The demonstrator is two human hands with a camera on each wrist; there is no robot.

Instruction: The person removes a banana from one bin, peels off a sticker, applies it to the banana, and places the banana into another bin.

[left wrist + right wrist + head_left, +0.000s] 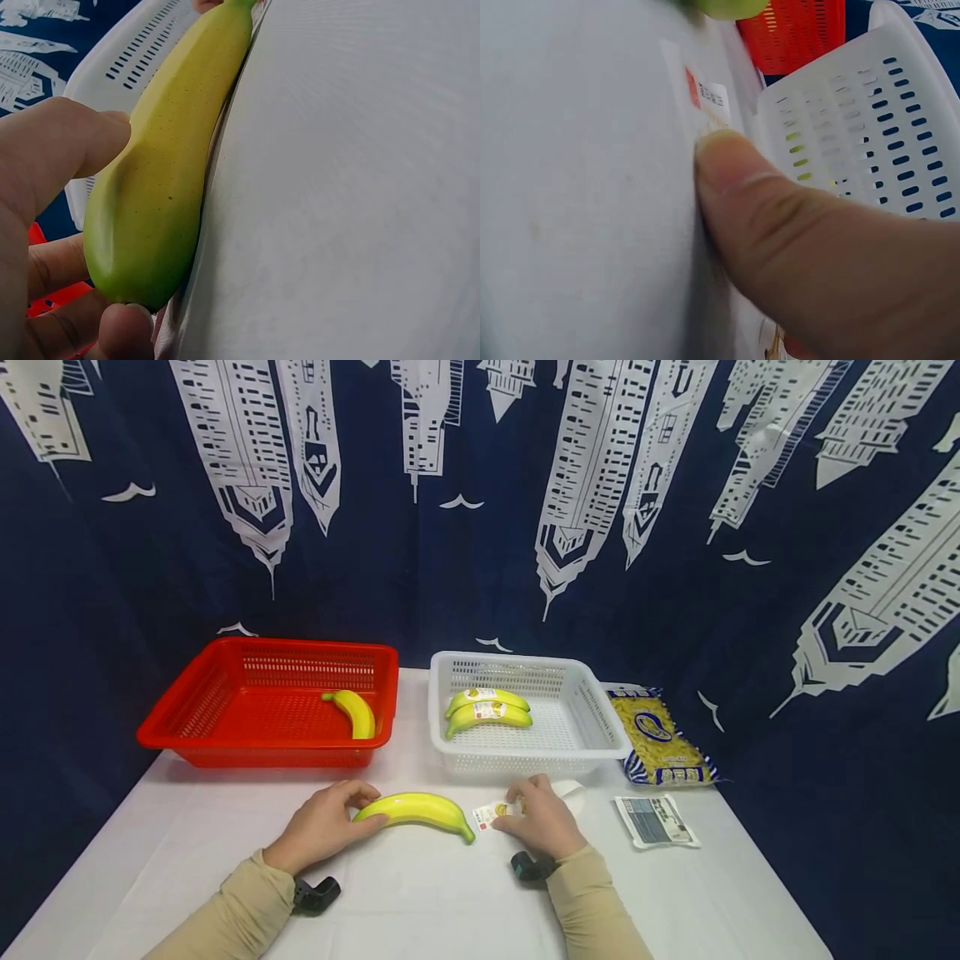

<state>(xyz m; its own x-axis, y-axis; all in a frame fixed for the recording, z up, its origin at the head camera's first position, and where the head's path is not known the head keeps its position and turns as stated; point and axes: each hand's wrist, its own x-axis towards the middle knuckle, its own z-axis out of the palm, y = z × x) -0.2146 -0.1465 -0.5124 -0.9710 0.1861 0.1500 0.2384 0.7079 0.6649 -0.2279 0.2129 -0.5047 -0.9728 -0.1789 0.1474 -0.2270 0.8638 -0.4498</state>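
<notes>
A yellow banana (415, 808) with green ends lies on the white table, its stem pointing right. My left hand (327, 821) grips its left end; in the left wrist view the thumb (97, 139) lies along the banana (161, 172) and the other fingers curl around its tip. Just right of the stem, my right hand (542, 817) pinches a strip of printed labels (483, 815) low over the table. One label (709, 96) with a red mark and a code juts out past the thumb (742, 180); the fingers behind are mostly hidden.
A red basket (262, 755) holding one banana (358, 714) stands at the back left. Beside it, a white basket (525, 763) holds two labelled bananas (489, 713). Farther right lie a yellow-and-blue food bag (660, 735) and a small white packet (656, 821).
</notes>
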